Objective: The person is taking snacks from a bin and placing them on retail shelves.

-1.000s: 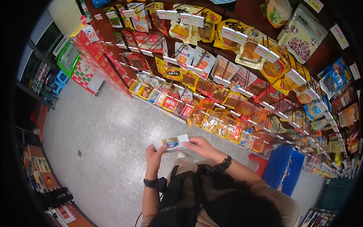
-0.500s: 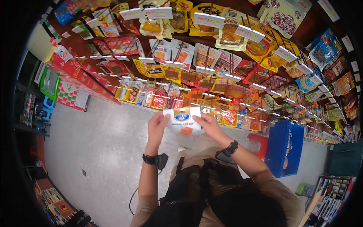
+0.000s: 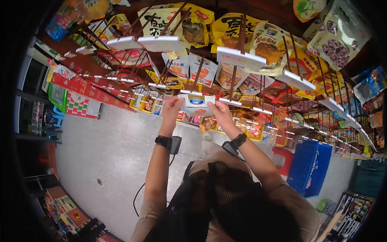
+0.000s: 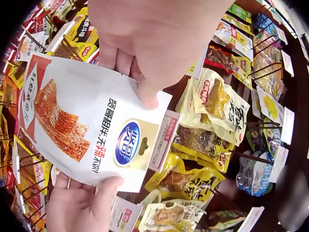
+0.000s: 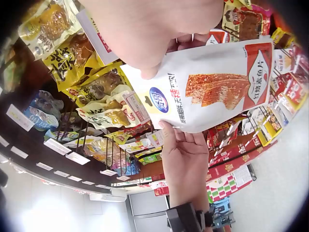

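- The white snack bag [image 3: 196, 104] is up in front of the snack rack [image 3: 278, 13]. It might fall if the pinch gets loose, or crease if squeezed hard.
- Two hands: the left hand [image 3: 172, 109] and right hand [image 3: 222, 113] each pinch one side.
- One bag held; two similar-looking white bags [image 3: 209, 66] hang behind.
- One blue bin [image 3: 299, 170].

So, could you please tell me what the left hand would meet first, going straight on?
The left hand would probably meet a white price tag just ahead, with hanging snack packets behind; depth is unclear.
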### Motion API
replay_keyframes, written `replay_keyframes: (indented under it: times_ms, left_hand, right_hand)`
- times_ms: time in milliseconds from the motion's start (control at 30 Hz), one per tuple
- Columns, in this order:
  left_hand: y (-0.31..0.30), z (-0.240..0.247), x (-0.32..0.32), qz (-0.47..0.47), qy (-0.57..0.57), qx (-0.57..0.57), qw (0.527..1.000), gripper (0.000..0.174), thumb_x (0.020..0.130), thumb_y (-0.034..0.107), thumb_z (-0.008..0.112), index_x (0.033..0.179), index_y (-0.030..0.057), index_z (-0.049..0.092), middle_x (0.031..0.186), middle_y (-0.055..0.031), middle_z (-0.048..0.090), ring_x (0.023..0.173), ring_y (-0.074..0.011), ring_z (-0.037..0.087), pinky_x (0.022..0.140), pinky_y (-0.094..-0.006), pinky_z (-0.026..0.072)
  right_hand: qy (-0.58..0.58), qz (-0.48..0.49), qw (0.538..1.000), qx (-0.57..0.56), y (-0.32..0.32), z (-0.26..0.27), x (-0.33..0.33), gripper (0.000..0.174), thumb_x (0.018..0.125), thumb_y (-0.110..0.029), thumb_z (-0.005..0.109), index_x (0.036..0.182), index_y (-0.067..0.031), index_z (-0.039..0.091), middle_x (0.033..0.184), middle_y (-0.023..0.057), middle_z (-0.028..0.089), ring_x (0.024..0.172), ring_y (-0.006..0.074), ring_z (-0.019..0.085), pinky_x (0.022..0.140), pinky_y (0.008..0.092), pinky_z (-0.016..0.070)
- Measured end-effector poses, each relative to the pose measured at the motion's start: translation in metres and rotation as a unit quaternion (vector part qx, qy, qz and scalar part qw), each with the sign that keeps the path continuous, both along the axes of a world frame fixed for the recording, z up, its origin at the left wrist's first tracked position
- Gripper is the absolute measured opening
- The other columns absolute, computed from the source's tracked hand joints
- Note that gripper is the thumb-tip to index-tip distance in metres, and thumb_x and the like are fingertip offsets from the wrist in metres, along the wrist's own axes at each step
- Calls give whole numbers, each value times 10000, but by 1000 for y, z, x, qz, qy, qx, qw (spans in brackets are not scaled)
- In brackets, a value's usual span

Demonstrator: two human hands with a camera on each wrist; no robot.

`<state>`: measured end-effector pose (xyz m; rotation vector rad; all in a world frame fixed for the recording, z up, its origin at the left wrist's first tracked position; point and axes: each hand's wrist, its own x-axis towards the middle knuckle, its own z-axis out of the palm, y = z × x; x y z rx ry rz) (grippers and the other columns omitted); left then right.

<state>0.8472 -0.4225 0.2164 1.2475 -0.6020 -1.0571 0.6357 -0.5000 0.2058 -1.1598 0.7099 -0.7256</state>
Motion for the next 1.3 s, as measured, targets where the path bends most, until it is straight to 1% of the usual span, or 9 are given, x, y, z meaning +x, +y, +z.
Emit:
replay_keyframes:
  times_ms: [267, 367, 567, 767, 833, 933, 1033, 1133, 1300]
  left_hand:
    - [-33, -22, 42, -13, -23, 18, 1000, 84, 925, 133, 655, 913, 52, 638, 805, 40, 631, 726, -22, 535, 653, -187, 416]
    - [-36, -31, 45, -34, -15, 26, 999, 71, 929, 112, 644, 909, 47, 622, 812, 37, 630, 741, -26, 541, 672, -193, 428]
    - [-31, -23, 46, -39, -63, 46, 996, 53, 929, 89, 639, 950, 45, 618, 857, 14, 640, 773, -45, 556, 719, -206, 441]
    - [-56, -1, 35, 15, -44, 65, 997, 153, 911, 146, 679, 1015, 35, 660, 853, 20, 647, 758, -47, 551, 723, -203, 438]
    - [-73, 18, 26, 10, -57, 68, 996, 172, 900, 164, 695, 1015, 38, 678, 862, 26, 652, 757, -47, 551, 715, -200, 434]
    - [-106, -33, 43, 7, -69, 79, 995, 246, 900, 153, 691, 1118, 38, 685, 938, 9, 686, 810, -44, 579, 705, -205, 445]
    - [-129, -17, 22, 18, 54, 79, 995, 396, 908, 129, 676, 1282, 27, 594, 1072, -34, 683, 968, -71, 592, 829, -204, 449]
    - [-133, -3, -2, 36, 32, -57, 997, 513, 952, 125, 609, 1417, 7, 427, 1299, -84, 581, 1158, -131, 552, 974, -244, 428]
    - [-34, -83, 20, -47, 69, 128, 988, 422, 981, 315, 536, 1300, 39, 547, 1223, -75, 622, 1041, -139, 615, 891, -277, 477]
  right_hand:
    - [4, 16, 999, -45, -35, -40, 28, 346, 976, -294, 576, 1145, 2, 628, 939, 45, 653, 830, 102, 572, 733, 268, 471]
    - [135, 91, 983, -80, -48, -64, 21, 259, 985, -225, 580, 1072, 14, 627, 921, -1, 629, 831, 63, 521, 740, 224, 435]
    - [59, 25, 992, -108, -41, -75, 20, 238, 979, -194, 584, 1085, 12, 639, 932, 21, 649, 863, 85, 564, 777, 251, 464]
    - [67, -51, 994, -76, -46, -30, 31, 184, 935, -135, 615, 852, 13, 544, 718, 59, 480, 709, 115, 485, 644, 318, 430]
    - [87, -102, 983, -125, -59, -24, 36, 181, 933, -142, 618, 862, 17, 571, 716, 59, 482, 691, 107, 469, 615, 305, 411]
    - [180, -211, 914, -298, -90, -17, 43, 219, 933, -174, 624, 839, 24, 619, 712, 57, 493, 650, 102, 447, 556, 295, 375]
    - [89, -184, 976, -76, -117, -12, 46, 259, 936, -180, 615, 786, 29, 642, 765, 99, 561, 682, 113, 504, 556, 318, 382]
    - [137, -182, 965, -128, -116, 26, 38, 248, 957, -167, 580, 1129, 9, 558, 981, 118, 611, 905, 156, 569, 737, 306, 470]
    - [86, -153, 975, -136, -75, -28, 14, 387, 962, -163, 582, 1303, -19, 469, 1088, 91, 621, 1012, 173, 586, 833, 298, 495]
